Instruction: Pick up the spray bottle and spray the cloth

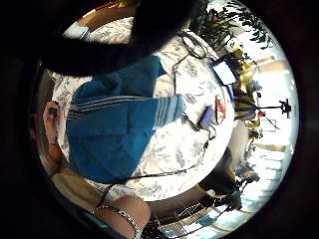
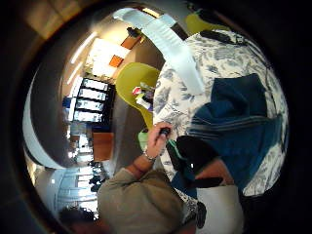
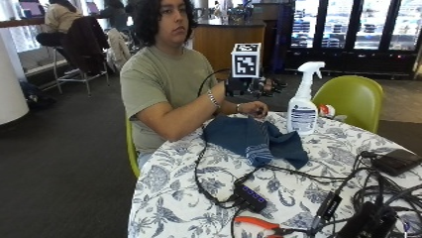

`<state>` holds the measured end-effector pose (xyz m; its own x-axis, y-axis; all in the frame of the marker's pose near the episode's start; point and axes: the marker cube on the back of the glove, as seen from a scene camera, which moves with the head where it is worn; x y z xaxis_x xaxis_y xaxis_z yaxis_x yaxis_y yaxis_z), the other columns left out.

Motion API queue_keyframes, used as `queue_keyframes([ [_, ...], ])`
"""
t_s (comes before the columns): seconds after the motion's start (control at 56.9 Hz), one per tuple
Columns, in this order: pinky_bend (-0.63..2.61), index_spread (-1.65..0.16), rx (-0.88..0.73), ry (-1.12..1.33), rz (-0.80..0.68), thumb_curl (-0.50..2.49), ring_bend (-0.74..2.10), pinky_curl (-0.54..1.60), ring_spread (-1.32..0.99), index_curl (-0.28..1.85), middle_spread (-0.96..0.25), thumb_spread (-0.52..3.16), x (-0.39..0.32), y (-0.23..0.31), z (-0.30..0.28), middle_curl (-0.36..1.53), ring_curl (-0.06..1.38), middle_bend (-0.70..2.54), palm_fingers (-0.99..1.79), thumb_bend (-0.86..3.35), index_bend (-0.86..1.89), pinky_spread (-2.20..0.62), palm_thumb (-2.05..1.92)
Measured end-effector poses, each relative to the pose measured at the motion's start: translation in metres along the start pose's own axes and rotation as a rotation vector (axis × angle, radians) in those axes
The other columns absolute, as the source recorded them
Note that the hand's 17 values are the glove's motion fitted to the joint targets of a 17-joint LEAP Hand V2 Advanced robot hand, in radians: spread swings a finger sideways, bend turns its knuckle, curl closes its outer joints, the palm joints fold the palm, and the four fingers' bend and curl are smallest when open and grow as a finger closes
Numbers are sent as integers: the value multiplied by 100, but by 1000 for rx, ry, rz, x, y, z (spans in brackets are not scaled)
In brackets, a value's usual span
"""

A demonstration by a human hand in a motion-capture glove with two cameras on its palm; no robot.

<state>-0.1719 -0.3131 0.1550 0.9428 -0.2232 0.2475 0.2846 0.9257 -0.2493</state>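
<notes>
The person sits at the round table (image 3: 198,198) with the gloved right hand (image 3: 247,85) raised above it, up over the blue cloth (image 3: 254,139). It holds nothing that I can see, but whether its fingers are spread or curled I cannot tell from here. The cloth lies bunched on the flowered tablecloth just in front of the person. The spray bottle (image 3: 303,101) stands upright just beside the cloth, untouched. The bare left hand (image 3: 254,109) rests at the cloth's far edge.
</notes>
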Motion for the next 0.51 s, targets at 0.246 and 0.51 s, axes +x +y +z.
queue_keyframes([
  [0.246,38,-43,-46,35,16,42,29,34,-2,39,4,100,-3,36,-26,22,32,11,10,-2,24,23,66],
  [0.51,26,-43,1,18,-23,41,40,31,-1,38,5,102,-4,37,-35,20,34,14,10,-1,24,17,76],
])
